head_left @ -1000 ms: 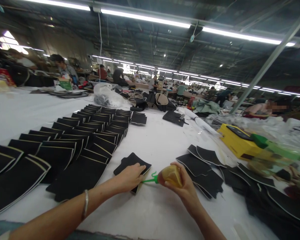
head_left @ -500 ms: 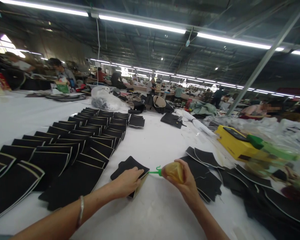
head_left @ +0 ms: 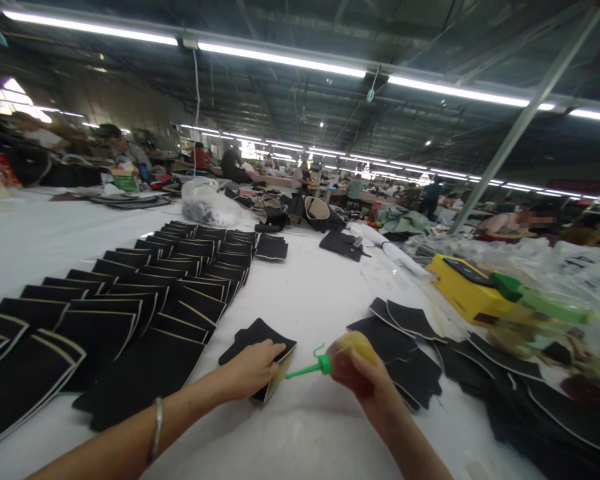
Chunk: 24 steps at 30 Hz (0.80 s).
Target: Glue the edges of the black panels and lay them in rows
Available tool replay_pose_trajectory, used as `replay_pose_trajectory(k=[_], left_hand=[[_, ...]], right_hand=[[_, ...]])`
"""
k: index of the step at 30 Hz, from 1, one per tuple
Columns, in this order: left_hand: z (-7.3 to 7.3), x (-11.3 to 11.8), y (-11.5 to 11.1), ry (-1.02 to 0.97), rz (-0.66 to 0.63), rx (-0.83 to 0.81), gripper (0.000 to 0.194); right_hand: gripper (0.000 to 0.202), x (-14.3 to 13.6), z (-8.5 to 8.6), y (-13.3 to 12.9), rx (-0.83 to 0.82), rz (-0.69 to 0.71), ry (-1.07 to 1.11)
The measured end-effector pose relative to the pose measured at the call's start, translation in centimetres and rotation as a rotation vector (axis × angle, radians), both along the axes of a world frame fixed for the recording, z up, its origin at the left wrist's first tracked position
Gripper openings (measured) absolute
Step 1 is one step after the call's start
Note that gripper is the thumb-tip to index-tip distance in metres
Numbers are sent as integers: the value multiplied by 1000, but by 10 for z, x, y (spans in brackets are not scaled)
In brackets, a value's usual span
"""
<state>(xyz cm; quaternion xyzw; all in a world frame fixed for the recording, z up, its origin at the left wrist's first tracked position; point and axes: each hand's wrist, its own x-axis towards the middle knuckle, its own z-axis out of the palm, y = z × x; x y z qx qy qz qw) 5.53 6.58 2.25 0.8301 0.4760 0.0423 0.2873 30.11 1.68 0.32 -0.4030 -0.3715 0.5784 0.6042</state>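
While the L hand (head_left: 253, 369) is pressing down on the black panels (head_left: 257, 333), prob. so they aren't sliding on the white desk (head_left: 315, 287), the R hand (head_left: 377, 379) is clamping round a squeeze bottle (head_left: 347, 350). It's tilting the bottle so the thin green nozzle (head_left: 305, 371) is pointing at the panels' pale edge, tip v. near; can't tell if touching. L fingers are lying on top, can't tell if pinching. Panels are looking matte & leathery; bottle's rounded, amber, prob. soft. Black pieces (head_left: 103, 325) at L are overlapping shingle-style, prob. keeping edges exposed; a looser pile (head_left: 415, 367)'s lying at R.
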Motion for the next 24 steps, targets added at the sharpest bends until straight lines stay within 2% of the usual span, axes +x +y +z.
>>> replay_pose_trajectory(k=[2, 4, 6, 8, 10, 12, 15, 17, 20, 22, 24], left_hand=[[0, -1, 0, -18, 8, -9, 51], [-1, -1, -2, -43, 29, -17, 51], [-2, -1, -3, -72, 80, 0, 47], [-3, -2, -2, -54, 194, 89, 42], [-4, -6, 3, 52, 344, 229, 42], [-7, -12, 11, 193, 458, 302, 49], [-15, -25, 28, 242, 511, 231, 50], [-21, -31, 43, 82, 581, 102, 36], [-24, -34, 67, -273, 752, -213, 19], [-19, -31, 86, -539, 800, -375, 23], [-9, -22, 109, -853, 862, -415, 27]], right_hand=[[37, 9, 1, 5, -57, -27, 223], [37, 20, 6, 9, -54, -14, 412], [48, 32, 15, 14, -18, 56, 581], [59, 43, 26, 19, 47, 82, 729], [65, 55, 38, 25, 114, 34, 850], [68, 67, 50, 31, 167, -26, 938], [69, 84, 63, 37, 221, -106, 1012], [67, 93, 68, 39, 213, -163, 1036], [66, 102, 69, 39, 144, -260, 1083], [67, 106, 69, 38, 80, -310, 1128], [67, 111, 69, 38, 37, -344, 1162]])
